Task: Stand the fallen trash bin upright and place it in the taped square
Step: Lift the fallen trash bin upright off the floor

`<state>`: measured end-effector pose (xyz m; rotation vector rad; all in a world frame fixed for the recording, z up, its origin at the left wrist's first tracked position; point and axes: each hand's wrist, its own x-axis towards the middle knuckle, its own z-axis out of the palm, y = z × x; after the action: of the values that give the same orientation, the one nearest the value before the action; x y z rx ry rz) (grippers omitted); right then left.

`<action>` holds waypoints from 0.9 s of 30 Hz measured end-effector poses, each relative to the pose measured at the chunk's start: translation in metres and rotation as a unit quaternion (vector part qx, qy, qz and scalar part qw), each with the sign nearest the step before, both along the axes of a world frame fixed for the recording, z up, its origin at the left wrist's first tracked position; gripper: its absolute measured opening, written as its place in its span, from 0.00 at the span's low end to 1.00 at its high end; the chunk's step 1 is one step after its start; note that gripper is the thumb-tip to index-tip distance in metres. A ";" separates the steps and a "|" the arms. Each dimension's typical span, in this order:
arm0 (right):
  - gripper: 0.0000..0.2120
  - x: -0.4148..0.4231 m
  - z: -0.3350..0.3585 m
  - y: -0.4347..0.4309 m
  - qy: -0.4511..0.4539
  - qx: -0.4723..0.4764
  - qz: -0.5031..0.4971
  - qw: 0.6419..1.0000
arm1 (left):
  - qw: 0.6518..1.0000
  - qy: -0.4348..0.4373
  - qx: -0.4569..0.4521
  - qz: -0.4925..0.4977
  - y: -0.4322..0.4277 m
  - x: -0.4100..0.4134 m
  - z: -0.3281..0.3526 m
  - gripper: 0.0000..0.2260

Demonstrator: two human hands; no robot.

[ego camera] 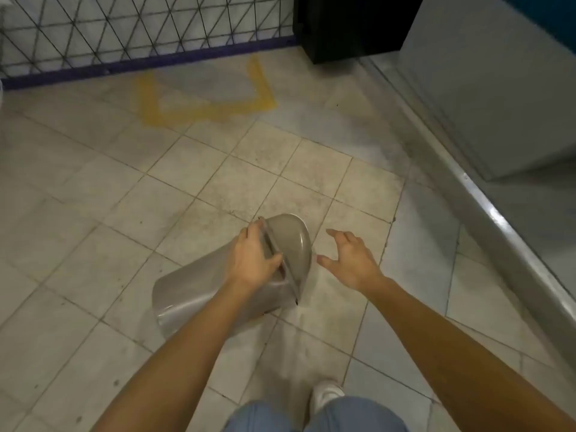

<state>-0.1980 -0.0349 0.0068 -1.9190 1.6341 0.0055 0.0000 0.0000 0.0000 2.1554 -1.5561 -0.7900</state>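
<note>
The bin [218, 288], grey with a domed lid, lay on its side on the tiled floor [93, 213], in the lower middle of the view. Its lid end pointed up and to the right, its base toward the lower left. It was well apart from the taped square [202, 110], whose yellow lines lay farther off against the fence.

The left hand [254, 260] rested over the bin at the seam where the lid met the body. Its fingers curled over the top edge and its thumb pressed the near side, so that grip was closed on the bin. The right hand [352, 260] hung just beside the lid, on its right, not touching it. Its fingers were spread and its palm faced the lid, so that grip was open and held nothing.

Both forearms were bare and reached in from the bottom of the view. Below them showed blue trouser legs [314, 416] and one white shoe [325, 392] on the tiles.

Beyond the square stood a wire mesh fence [140, 26] with a purple bottom rail. To its right was a black box [349, 26] standing on the floor. Along the right side ran a metal threshold [486, 207], and past it a pale grey panel [498, 88].
</note>
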 end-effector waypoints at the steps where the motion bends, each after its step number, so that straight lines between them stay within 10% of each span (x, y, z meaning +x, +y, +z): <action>1: 0.32 0.001 -0.008 -0.001 -0.004 -0.003 -0.005 1.000 | 1.000 0.009 -0.009 0.001 -0.002 0.000 -0.009 0.35; 27: 0.43 0.007 -0.057 -0.001 -0.155 0.185 -0.012 0.970 | 0.985 0.110 0.055 0.119 -0.023 -0.020 -0.028 0.22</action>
<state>-0.1907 -0.0356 -0.0499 -1.5307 1.3379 -0.0006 -0.0205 -0.0226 -0.0275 2.1915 -1.1454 -1.0136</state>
